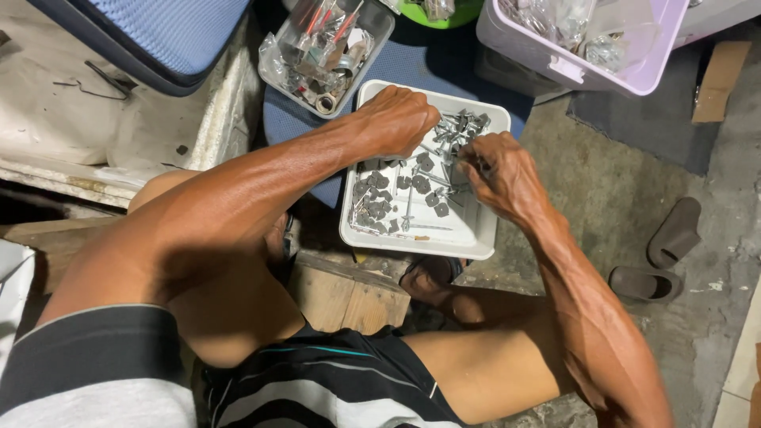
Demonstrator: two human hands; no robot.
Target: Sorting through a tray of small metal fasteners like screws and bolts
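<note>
Both hands over white rectangular plastic tray [483,238] of grey metal screws and washers [396,194].
Left hand [400,119] and right hand [499,170] pinch small screws together; contents partly hidden.

head camera, looking steeply down, close over white tray [483,238]

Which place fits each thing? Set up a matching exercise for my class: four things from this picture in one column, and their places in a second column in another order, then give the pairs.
Things
1. white tray
2. lilac bin
3. brown slippers
4. clear tub

Places
A. on the concrete floor, to the right of the person's right forearm
B. top right corner of the view
C. under both hands, holding grey metal washers and screws
D. just above the left hand, filled with mixed small parts

Pairs: 1-C, 2-B, 3-A, 4-D. The right hand picks among the screws.
</note>
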